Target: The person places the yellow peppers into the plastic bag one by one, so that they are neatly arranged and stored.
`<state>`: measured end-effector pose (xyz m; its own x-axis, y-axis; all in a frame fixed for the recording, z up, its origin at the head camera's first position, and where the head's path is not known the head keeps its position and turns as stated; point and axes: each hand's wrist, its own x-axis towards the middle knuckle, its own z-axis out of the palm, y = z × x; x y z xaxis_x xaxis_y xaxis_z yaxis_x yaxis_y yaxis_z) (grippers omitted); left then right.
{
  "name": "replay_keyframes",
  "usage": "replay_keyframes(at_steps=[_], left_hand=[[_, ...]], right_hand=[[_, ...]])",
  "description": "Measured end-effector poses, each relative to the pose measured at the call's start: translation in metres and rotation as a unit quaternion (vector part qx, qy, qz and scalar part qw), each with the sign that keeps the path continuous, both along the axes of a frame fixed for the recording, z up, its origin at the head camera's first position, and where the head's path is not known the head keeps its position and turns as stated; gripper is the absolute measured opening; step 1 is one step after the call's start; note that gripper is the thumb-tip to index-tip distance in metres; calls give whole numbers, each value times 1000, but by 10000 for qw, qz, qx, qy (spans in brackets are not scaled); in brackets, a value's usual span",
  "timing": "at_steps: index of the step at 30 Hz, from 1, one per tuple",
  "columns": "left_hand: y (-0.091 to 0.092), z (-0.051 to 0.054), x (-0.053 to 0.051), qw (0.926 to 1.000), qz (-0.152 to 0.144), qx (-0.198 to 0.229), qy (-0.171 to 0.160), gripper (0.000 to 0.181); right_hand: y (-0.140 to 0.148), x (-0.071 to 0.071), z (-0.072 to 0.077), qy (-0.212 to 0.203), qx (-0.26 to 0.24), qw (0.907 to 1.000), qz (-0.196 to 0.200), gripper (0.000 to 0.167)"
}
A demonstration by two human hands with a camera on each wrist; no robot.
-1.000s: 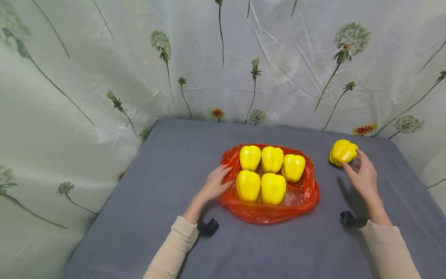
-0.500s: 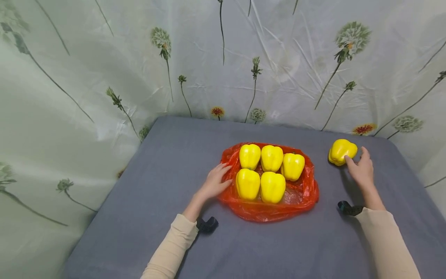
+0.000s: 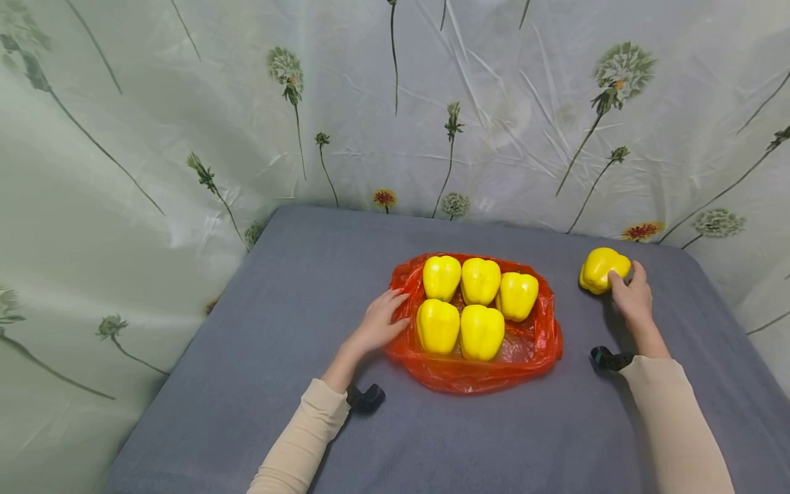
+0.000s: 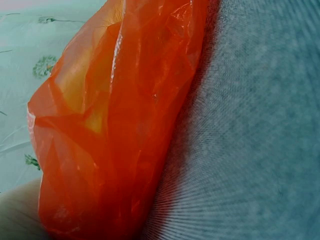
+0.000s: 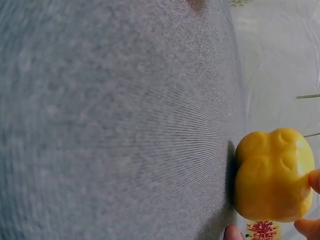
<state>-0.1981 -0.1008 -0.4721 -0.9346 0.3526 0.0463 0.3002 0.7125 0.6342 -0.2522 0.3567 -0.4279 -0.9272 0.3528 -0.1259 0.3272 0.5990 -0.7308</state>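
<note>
Several yellow bell peppers (image 3: pixel 482 332) lie in two rows in a red plastic bag (image 3: pixel 531 372) whose mouth is spread wide. My left hand (image 3: pixel 378 325) rests at the bag's left rim, its fingers and thumb extended over the edge. The left wrist view shows the bag's outer wall (image 4: pixel 145 110), with yellow showing through. One more yellow bell pepper (image 3: pixel 603 270) lies on its side to the right of the bag. My right hand (image 3: pixel 634 298) is at this pepper's right side, thumb touching it and fingers spread beyond. In the right wrist view, fingertips (image 5: pixel 315 180) meet the pepper's edge.
Grey cloth (image 3: pixel 296 288) covers the table, which ends at a pale, flower-printed curtain (image 3: pixel 370 103) behind and at the left. A dark wrist mount (image 3: pixel 367 398) sits below the left hand, another mount (image 3: pixel 609 359) below the right.
My right hand has shifted left and closer in around the lone pepper, its thumb now on the pepper's side. The left hand, bag and peppers stay where they were.
</note>
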Motion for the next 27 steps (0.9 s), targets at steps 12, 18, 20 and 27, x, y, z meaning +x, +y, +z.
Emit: replay_keyframes(at_steps=[12,18,20,27], left_hand=[[-1,-1,1,10000,38,7,25,53],[-1,-2,1,10000,55,-7,8,53],[-1,-2,1,10000,50,1,-6,53],[0,-1,0,10000,35,16,-13,53]], right_hand=[[-1,2,-7,797,391,9907,1028,67],[-3,-2,-7,1122,567,9845,1226,68],[-4,-3,-6,1213,622,9821,1302,68],[-4,-7,-2,1376,675,9705,1859,70]])
